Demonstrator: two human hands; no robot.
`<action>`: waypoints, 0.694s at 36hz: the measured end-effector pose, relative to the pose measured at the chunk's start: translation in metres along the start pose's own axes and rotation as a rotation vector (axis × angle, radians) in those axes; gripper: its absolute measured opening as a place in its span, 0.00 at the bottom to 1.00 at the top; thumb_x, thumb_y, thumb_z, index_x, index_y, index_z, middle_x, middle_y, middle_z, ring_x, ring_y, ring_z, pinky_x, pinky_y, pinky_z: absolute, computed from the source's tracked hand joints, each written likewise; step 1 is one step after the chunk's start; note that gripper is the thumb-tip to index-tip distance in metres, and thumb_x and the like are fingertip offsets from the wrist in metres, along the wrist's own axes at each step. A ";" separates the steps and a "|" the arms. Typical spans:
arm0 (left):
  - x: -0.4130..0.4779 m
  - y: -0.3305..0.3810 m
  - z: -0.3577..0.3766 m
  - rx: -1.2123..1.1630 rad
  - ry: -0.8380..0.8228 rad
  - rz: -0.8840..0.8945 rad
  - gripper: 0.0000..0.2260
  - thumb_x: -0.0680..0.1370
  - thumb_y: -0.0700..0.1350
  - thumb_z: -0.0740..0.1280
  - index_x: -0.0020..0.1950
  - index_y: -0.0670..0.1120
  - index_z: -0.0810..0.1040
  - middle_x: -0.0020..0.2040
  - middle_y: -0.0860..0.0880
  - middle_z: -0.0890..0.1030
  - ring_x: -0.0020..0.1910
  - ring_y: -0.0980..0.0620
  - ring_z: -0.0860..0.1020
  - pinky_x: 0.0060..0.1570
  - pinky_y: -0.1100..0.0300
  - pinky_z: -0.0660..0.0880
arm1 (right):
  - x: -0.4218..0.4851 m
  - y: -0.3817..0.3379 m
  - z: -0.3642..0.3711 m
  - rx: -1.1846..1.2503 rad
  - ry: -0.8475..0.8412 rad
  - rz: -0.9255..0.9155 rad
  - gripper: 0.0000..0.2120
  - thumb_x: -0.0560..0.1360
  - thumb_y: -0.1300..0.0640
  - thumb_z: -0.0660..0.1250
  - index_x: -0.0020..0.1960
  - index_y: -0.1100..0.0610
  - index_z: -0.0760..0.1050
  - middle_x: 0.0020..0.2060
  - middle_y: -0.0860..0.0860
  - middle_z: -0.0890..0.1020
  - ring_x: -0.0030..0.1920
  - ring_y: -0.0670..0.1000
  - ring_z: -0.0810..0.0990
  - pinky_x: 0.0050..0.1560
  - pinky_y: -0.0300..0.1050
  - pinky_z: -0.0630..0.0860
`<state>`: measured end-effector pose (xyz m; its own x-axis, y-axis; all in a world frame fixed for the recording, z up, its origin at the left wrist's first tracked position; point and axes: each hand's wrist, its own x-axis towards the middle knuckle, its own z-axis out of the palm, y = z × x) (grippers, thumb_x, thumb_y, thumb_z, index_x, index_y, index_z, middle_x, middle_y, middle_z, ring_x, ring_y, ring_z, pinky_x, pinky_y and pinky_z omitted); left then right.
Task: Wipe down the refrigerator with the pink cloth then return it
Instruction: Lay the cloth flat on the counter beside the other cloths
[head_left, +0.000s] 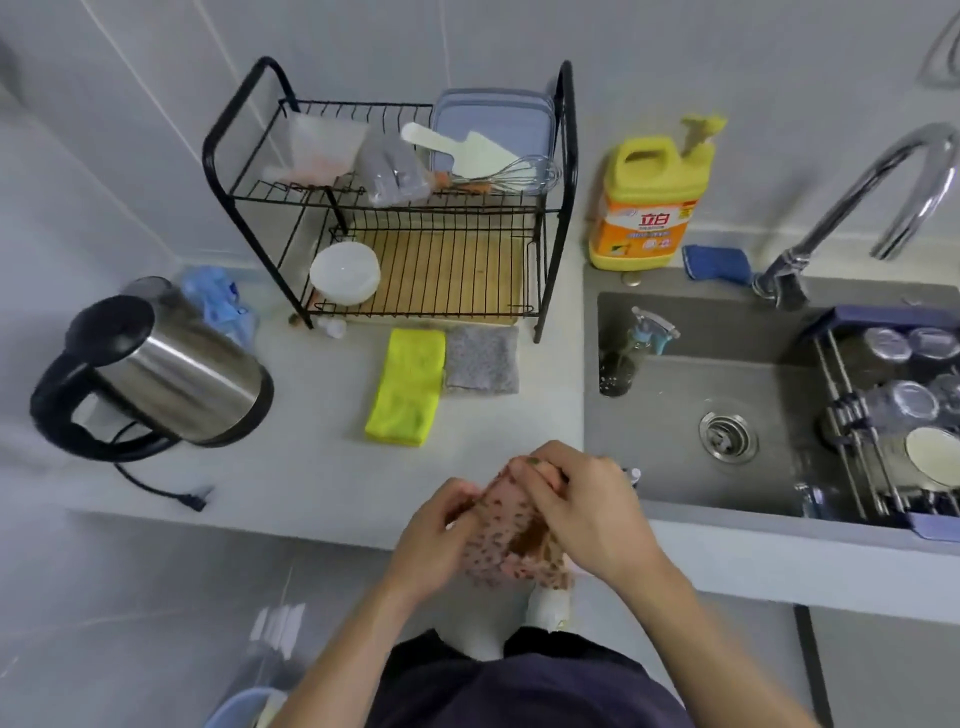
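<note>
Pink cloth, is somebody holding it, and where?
Yes. The left hand grips the pink cloth by its left edge, the right hand by its upper right edge.

We find the kettle (171, 374) at the worktop's (311, 467) left edge, the dish rack (565, 156) at its back edge, a cloth (405, 387) and a pad (482, 358) just before it. Right lies the sink (675, 415), a bottle (649, 208) behind it.

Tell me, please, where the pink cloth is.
The pink cloth is low centre in the head view, gripped by the left hand and right hand over the counter edge, left of the sink.

Bright, even light; warped, soft edges.
</note>
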<state>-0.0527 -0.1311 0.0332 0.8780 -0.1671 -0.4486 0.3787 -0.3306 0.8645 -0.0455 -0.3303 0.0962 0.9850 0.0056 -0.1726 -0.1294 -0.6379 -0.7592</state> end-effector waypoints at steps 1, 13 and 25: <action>0.004 0.001 0.002 -0.009 -0.007 -0.001 0.12 0.73 0.53 0.65 0.50 0.47 0.78 0.46 0.55 0.83 0.49 0.54 0.81 0.55 0.50 0.76 | 0.007 0.004 -0.004 0.000 -0.002 0.001 0.10 0.80 0.43 0.68 0.48 0.48 0.81 0.36 0.44 0.85 0.42 0.50 0.83 0.47 0.52 0.80; 0.047 0.012 -0.030 0.007 -0.123 -0.020 0.19 0.68 0.61 0.76 0.51 0.51 0.82 0.47 0.52 0.86 0.49 0.55 0.84 0.53 0.57 0.79 | 0.062 0.002 -0.023 0.142 -0.001 0.119 0.06 0.77 0.48 0.75 0.46 0.49 0.83 0.36 0.34 0.81 0.37 0.39 0.80 0.30 0.28 0.69; 0.076 0.009 -0.095 0.283 -0.215 0.014 0.05 0.80 0.43 0.74 0.50 0.52 0.82 0.42 0.61 0.84 0.43 0.64 0.80 0.44 0.65 0.74 | 0.059 0.001 0.004 0.134 0.229 0.270 0.10 0.77 0.45 0.75 0.43 0.48 0.77 0.25 0.45 0.79 0.28 0.46 0.76 0.36 0.46 0.74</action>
<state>0.0450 -0.0584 0.0287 0.7896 -0.3548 -0.5006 0.2446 -0.5663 0.7871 0.0123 -0.3276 0.0832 0.9113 -0.3313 -0.2445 -0.3869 -0.4862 -0.7835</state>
